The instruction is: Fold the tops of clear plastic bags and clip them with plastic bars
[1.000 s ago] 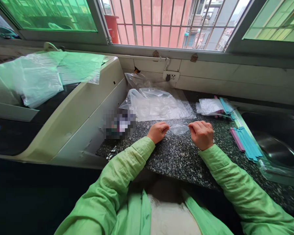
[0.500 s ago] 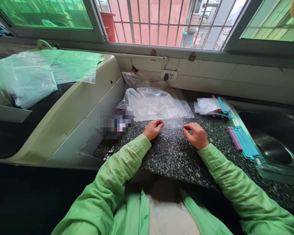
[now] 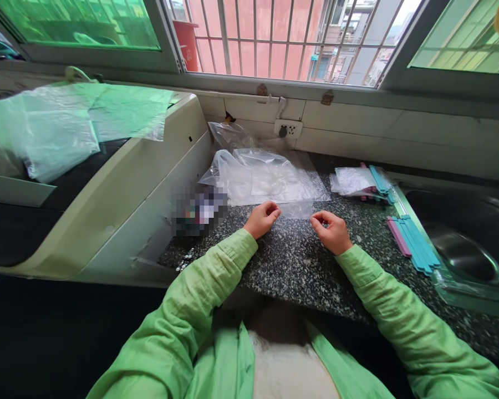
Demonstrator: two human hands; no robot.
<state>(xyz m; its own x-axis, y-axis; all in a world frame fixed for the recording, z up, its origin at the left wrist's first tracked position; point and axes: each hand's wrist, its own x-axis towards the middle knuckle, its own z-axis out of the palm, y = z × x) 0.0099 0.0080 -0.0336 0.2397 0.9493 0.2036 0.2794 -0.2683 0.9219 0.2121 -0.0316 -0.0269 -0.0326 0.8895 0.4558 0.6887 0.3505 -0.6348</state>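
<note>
Between my two hands a small clear plastic bag (image 3: 296, 209) is stretched just above the dark speckled counter. My left hand (image 3: 263, 218) pinches its left edge between thumb and fingers. At the other edge, my right hand (image 3: 331, 230) is closed in the same kind of pinch, with thumb and forefinger forming a ring. Right behind the small bag lies a heap of larger clear plastic bags (image 3: 261, 177). The small bag is so transparent that its outline partly blends into the counter.
Teal and pink strips (image 3: 416, 244) lie on the right beside a sink (image 3: 461, 249); more strips sit with a small clear packet (image 3: 353, 181) behind them. A beige appliance (image 3: 149, 183) draped with plastic sheet (image 3: 62, 122) bounds the left. A blurred-out object (image 3: 199, 211) is near it.
My right hand has shifted slightly, its fingers curled closer together at the small bag's edge. The bag shows a little more evenly spread. My left hand has hardly moved.
</note>
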